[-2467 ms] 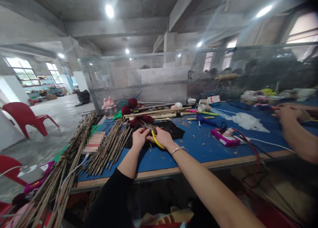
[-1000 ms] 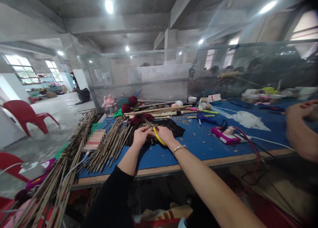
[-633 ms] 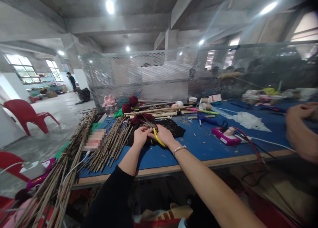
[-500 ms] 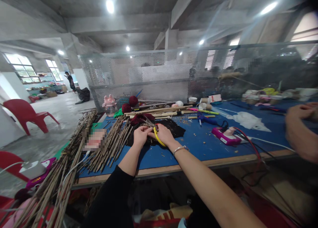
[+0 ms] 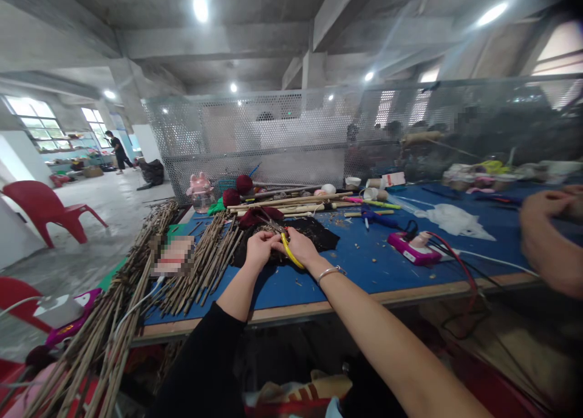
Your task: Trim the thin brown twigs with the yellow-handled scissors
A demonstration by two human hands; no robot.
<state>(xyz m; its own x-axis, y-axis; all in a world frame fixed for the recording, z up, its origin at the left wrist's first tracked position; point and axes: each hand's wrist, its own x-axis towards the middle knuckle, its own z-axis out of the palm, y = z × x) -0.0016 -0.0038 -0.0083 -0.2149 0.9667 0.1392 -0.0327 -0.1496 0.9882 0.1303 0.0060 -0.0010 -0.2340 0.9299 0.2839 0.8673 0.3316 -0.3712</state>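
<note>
R hand (image 5: 299,246) clenched on scissors (image 5: 290,254), both over cloth (image 5: 327,234); blades hard to make out nr red rag (image 5: 268,213), cloth's far edge. L hand (image 5: 259,249) over cloth too: fingers bent, grip hidden, can't tell if holding anything. Stick bundle (image 5: 135,279) L of cloth, cut off at bottom. Co-worker's hand (image 5: 546,205) far R of cloth, blurry.

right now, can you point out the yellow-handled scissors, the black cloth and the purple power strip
Yellow-handled scissors (image 5: 286,246), head view: on the yellow handle.
Black cloth (image 5: 327,239), head view: on its right-hand end.
Purple power strip (image 5: 413,250), head view: on the purple casing.
</note>
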